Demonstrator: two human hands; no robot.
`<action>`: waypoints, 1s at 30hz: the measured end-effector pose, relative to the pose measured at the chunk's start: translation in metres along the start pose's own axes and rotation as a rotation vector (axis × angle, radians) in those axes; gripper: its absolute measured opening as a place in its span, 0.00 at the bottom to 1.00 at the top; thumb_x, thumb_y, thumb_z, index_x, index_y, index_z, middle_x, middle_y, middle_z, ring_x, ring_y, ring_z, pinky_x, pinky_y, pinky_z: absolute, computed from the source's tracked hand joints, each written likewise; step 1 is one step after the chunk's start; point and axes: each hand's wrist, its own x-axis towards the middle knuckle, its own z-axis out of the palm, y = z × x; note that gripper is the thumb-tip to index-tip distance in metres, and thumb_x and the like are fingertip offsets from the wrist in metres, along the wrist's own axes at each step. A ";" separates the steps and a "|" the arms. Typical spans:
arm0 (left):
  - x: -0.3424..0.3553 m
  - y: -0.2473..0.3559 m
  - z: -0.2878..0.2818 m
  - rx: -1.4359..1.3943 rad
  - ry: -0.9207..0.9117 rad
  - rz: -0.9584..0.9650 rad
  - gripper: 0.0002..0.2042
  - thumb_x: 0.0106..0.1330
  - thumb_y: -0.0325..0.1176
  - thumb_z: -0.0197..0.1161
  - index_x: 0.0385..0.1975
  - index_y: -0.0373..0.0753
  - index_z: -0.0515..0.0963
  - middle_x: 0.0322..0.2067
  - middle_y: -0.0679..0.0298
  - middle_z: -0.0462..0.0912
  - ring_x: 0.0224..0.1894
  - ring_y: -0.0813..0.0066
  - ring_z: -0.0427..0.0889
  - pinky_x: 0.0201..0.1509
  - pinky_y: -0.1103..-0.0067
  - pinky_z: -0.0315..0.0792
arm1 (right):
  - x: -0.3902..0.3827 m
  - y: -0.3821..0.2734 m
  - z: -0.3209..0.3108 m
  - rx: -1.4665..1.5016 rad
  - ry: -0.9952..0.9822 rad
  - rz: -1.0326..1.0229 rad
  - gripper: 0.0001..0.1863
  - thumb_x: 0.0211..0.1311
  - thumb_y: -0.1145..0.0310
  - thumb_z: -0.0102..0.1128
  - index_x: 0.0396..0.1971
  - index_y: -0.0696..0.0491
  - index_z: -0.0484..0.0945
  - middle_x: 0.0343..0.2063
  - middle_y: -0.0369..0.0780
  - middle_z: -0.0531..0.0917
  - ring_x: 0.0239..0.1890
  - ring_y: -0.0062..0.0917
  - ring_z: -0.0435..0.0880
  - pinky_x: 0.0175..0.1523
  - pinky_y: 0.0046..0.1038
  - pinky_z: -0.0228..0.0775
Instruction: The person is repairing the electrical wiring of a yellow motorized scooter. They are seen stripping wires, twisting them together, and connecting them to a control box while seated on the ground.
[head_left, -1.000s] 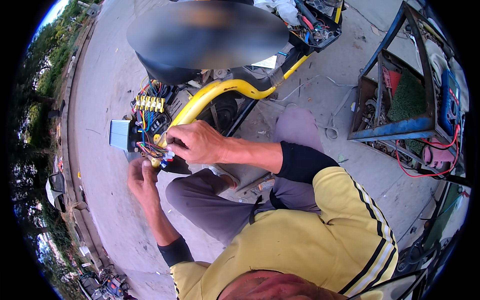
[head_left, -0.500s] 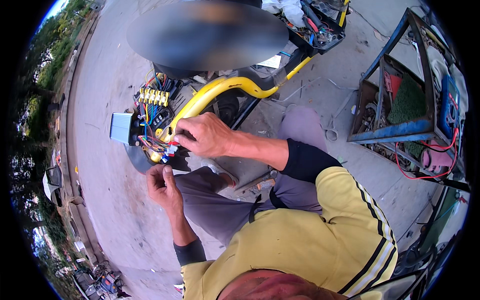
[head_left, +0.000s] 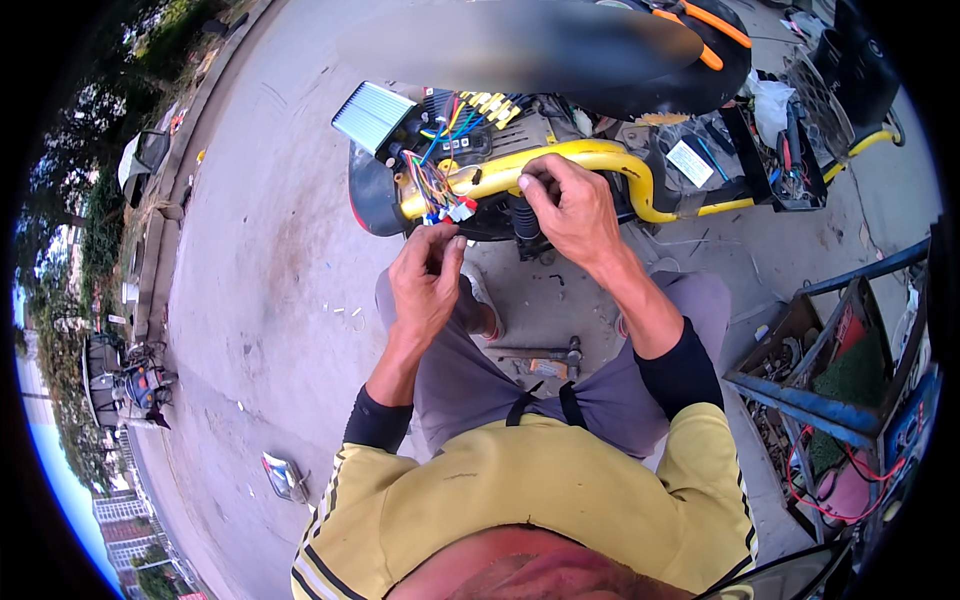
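Note:
A yellow tubular vehicle frame [head_left: 500,172] lies across the space before me. At its left end a finned silver controller box [head_left: 372,118] sits above a bundle of coloured wires [head_left: 428,178], which ends in small white, red and blue connectors [head_left: 461,209]. My left hand [head_left: 428,280] is just below these connectors, thumb and fingers pinched together; what they hold, if anything, cannot be made out. Over the tube's near side, right of the connectors, my right hand [head_left: 575,210] is also closed in a pinch, its contents hidden. A black shock absorber [head_left: 525,218] hangs beside it.
Yellow terminal blocks [head_left: 492,108] sit behind the wires. A black tray of tools [head_left: 795,190] is at the right, orange-handled pliers [head_left: 715,35] at the far right. A hammer [head_left: 573,357] lies between my feet. A blue metal stand [head_left: 810,405] stands at the right, a lamp [head_left: 285,477] lower left.
The view has swung, so the frame now lies more level and farther right. My right hand has moved away from the connectors along the tube; my left hand has stayed near them.

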 end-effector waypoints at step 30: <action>0.041 -0.017 0.036 0.143 0.077 -0.128 0.08 0.70 0.32 0.70 0.44 0.39 0.87 0.20 0.59 0.84 0.20 0.71 0.81 0.28 0.72 0.73 | 0.026 0.014 0.041 -0.243 -0.109 -0.386 0.09 0.62 0.73 0.64 0.41 0.50 0.87 0.44 0.35 0.83 0.45 0.34 0.87 0.41 0.39 0.80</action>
